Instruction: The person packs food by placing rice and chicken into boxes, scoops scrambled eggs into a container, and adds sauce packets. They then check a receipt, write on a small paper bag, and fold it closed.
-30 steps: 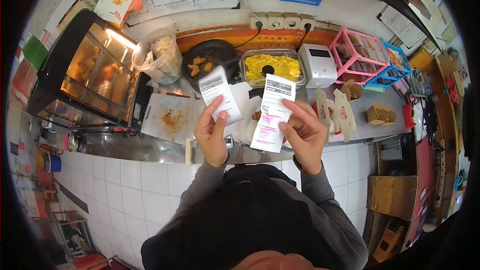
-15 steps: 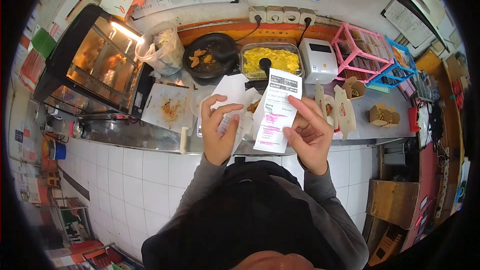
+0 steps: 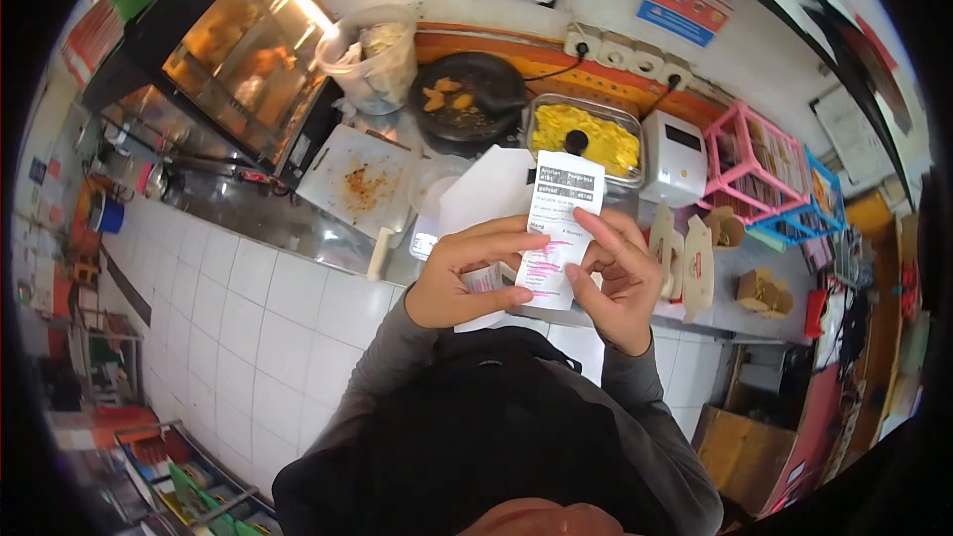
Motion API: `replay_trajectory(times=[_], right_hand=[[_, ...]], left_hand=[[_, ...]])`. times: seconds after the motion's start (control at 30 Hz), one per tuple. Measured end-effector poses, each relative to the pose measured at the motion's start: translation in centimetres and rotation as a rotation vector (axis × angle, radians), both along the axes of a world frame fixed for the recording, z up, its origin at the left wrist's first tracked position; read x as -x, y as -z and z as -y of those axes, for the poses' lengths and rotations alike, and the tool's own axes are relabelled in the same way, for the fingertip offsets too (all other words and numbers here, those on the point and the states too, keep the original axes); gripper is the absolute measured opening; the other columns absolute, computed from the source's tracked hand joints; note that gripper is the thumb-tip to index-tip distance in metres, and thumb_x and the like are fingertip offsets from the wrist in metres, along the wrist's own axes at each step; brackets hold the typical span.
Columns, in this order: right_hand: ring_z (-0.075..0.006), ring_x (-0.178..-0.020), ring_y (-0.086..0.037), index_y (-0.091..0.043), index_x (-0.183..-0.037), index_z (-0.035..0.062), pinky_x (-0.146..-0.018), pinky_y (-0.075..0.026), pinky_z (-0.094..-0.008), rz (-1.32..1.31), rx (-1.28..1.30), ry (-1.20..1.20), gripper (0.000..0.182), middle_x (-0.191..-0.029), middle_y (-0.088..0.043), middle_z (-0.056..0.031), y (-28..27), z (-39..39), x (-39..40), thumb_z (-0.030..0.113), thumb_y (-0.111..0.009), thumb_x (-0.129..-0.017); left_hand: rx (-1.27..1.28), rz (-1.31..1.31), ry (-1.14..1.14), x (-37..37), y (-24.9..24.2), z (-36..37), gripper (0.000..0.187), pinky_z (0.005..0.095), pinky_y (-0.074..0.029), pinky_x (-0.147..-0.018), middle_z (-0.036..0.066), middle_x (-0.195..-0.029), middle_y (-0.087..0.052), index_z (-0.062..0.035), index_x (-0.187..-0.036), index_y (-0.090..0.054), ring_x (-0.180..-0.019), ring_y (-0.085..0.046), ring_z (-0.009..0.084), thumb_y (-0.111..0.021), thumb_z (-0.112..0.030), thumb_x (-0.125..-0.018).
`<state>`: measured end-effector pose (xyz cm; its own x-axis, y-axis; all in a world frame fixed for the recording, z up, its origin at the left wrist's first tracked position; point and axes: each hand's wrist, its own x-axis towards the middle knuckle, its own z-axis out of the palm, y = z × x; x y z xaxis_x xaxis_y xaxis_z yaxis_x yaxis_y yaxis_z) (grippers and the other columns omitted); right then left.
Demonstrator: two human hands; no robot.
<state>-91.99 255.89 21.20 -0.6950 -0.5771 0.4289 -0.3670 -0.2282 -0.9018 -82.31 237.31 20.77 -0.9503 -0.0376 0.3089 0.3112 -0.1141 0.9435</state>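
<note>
A printed receipt point(image 3: 564, 208) with pink highlighter marks is upright in front of my chest. My right hand point(image 3: 617, 283) pinches its right edge between thumb and fingers. At its lower left edge is my left hand point(image 3: 472, 273), thumb and fingertips closed on the paper. Behind my left hand lies a white paper sheet point(image 3: 486, 189), partly covered by the hand. Beyond the receipt stands a glass tray of yellow food point(image 3: 586, 137) with a black knob in front of it.
A stone mortar point(image 3: 467, 99), a plastic tub point(image 3: 369, 65) and a stained cutting board point(image 3: 357, 184) stand left, beside a lit display cabinet point(image 3: 233, 50). A white printer point(image 3: 675, 161), pink rack point(image 3: 756, 164) and open food boxes point(image 3: 698, 268) are right.
My left hand has moved right and closed on the receipt's lower left side. The camera view has turned, so the counter appears tilted. My right hand still holds the receipt.
</note>
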Motion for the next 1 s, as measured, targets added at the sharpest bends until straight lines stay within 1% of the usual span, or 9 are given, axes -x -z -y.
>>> replay_trajectory(times=[0.03, 0.27, 0.37, 0.47, 0.53, 0.7, 0.73, 0.8, 1.0], right_hand=[[-0.0046, -0.072, -0.058, -0.058, -0.126, -0.0033, -0.064, -0.047, -0.0178, -0.003, -0.011, -0.022, 0.052, -0.123, -0.051, -0.0129, 0.1, 1.3, 0.2, -0.013, -0.062, -0.075], [-0.0042, -0.072, -0.059, -0.056, -0.128, -0.0018, -0.064, -0.046, -0.0179, -0.005, -0.115, -0.245, 0.051, -0.120, -0.054, -0.0107, 0.2, 17.0, 2.9, -0.010, -0.064, -0.079], [-0.0057, -0.065, -0.057, -0.063, -0.099, -0.0015, -0.058, -0.044, -0.0193, 0.105, -0.152, -0.290, 0.013, -0.086, -0.063, -0.0070, 1.9, 26.5, 6.4, 0.008, -0.060, -0.092], [-0.0056, -0.055, -0.053, -0.059, -0.079, 0.0012, -0.053, -0.039, -0.0202, -0.017, -0.264, -0.256, 0.027, -0.071, -0.061, -0.0034, 2.4, 37.8, 11.2, 0.020, -0.055, -0.097], [-0.0059, -0.057, -0.052, -0.061, -0.081, 0.0001, -0.053, -0.040, -0.0211, -0.071, -0.281, -0.218, 0.029, -0.068, -0.059, -0.0021, 4.4, 46.1, 15.1, 0.023, -0.055, -0.097], [-0.0221, -0.071, -0.067, -0.065, -0.092, 0.0000, -0.065, -0.051, -0.0344, -0.625, -0.358, -0.203, 0.019, -0.077, -0.068, -0.0135, 12.4, 65.7, 23.5, 0.018, -0.060, -0.089], [-0.0332, -0.082, -0.068, -0.067, -0.093, 0.0002, -0.072, -0.052, -0.0407, -0.729, -0.540, -0.162, 0.017, -0.088, -0.068, -0.0204, 14.0, 68.3, 24.6, 0.004, -0.054, -0.082], [-0.0339, -0.082, -0.067, -0.068, -0.086, 0.0003, -0.072, -0.052, -0.0423, -0.725, -0.775, -0.376, 0.014, -0.086, -0.067, -0.0222, 15.4, 71.1, 25.6, 0.006, -0.057, -0.079], [-0.0341, -0.090, -0.067, -0.069, -0.093, 0.0026, -0.077, -0.052, -0.0423, -0.917, -1.412, -0.542, 0.023, -0.094, -0.067, -0.0216, 24.2, 74.7, 28.7, 0.018, -0.064, -0.077]], left_hand=[[0.278, -0.143, -0.072, 0.3, 0.9, 1.7, 0.041, 0.0318, -0.046, -0.091, 0.019, -0.130, -0.056, 0.0021, -0.118, -0.064, -0.110, -0.059, 0.0212, -0.072, -0.001, -0.078], [0.265, -0.049, -0.330, -2.2, 3.1, 14.6, 0.039, 0.0294, -0.046, -0.090, 0.019, -0.131, -0.057, 0.0027, -0.116, -0.064, -0.110, -0.059, 0.0184, -0.071, 0.001, -0.078], [0.107, 0.072, -0.471, -4.1, 5.0, 21.1, 0.050, 0.0265, -0.047, -0.087, 0.018, -0.131, -0.057, 0.0011, -0.126, -0.058, -0.102, -0.061, 0.0132, -0.070, 0.004, -0.078], [0.113, 0.060, -0.581, -5.8, 8.1, 27.3, 0.061, 0.0219, -0.049, -0.078, 0.017, -0.137, -0.051, -0.0014, -0.135, -0.051, -0.088, -0.062, 0.0071, -0.069, 0.007, -0.077], [0.030, 0.092, -0.642, -6.7, 8.8, 29.7, 0.061, 0.0207, -0.049, -0.076, 0.016, -0.139, -0.049, -0.0019, -0.135, -0.052, -0.085, -0.062, 0.0063, -0.069, 0.008, -0.077], [-0.028, 0.196, -0.724, -8.3, 10.9, 33.9, 0.061, 0.0203, -0.049, -0.072, 0.015, -0.131, -0.055, -0.0030, -0.132, -0.055, -0.079, -0.058, 0.0056, -0.072, 0.008, -0.075], [-0.013, 0.208, -0.732, -8.2, 11.3, 34.4, 0.061, 0.0202, -0.049, -0.072, 0.015, -0.130, -0.056, -0.0033, -0.132, -0.055, -0.079, -0.058, 0.0056, -0.073, 0.008, -0.075], [0.009, 0.238, -0.749, -8.2, 11.9, 35.3, 0.060, 0.0200, -0.049, -0.072, 0.014, -0.128, -0.057, -0.0041, -0.132, -0.056, -0.079, -0.058, 0.0056, -0.073, 0.007, -0.075], [-0.077, 0.242, -0.749, -7.4, 13.7, 37.9, 0.062, 0.0221, -0.049, -0.074, 0.016, -0.133, -0.054, -0.0073, -0.134, -0.053, -0.078, -0.061, 0.0072, -0.070, 0.006, -0.077]])
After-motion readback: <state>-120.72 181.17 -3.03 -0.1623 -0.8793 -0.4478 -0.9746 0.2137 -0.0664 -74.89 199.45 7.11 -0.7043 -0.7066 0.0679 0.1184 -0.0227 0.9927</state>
